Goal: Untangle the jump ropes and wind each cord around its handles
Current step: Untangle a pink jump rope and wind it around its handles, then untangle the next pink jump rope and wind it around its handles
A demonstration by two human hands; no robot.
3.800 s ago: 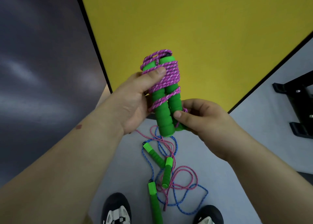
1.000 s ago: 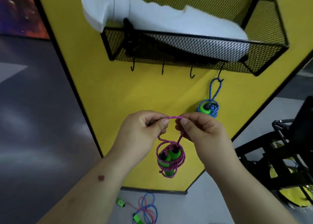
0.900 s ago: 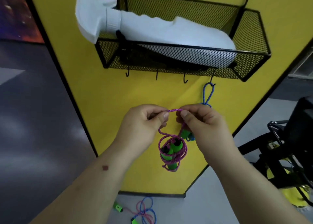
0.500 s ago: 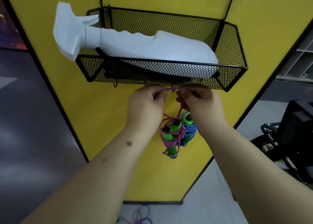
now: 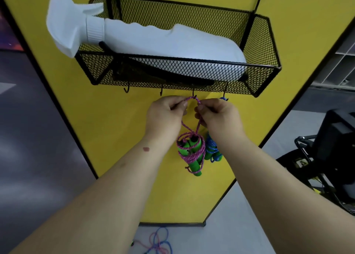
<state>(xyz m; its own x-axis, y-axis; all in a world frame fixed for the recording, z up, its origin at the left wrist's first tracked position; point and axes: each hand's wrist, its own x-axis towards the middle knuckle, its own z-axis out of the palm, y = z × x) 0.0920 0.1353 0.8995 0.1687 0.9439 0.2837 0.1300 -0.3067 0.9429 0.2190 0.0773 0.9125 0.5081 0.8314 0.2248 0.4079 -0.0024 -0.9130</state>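
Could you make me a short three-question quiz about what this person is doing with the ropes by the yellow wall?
1. True or false: the purple rope bundle lies on the floor.
2. The left hand and right hand pinch a loop at which hook under the mesh basket: A first from left, B third from left, C none?
3. What colour is the cord of the bundle already hanging beside it?

Key: 1 false; 2 B; 3 blue.
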